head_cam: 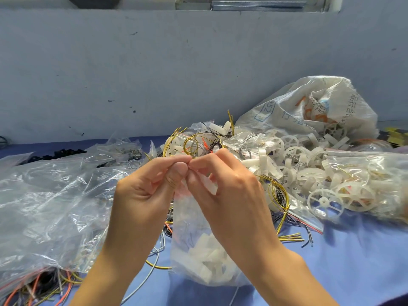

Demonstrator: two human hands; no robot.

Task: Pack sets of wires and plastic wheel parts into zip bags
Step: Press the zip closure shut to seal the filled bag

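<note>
A small clear plastic zip bag [196,235] of white plastic wheel parts [209,261] is hung over the blue table [353,257], long axis vertical, mouth uppermost. Its top edge is pinched by the left hand [143,186] and the right hand [229,191], fingers curled, fingertips nearly touching.

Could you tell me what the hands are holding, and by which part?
The left hand and right hand both pinch a clear zip bag of white plastic parts by its top edge.
</note>
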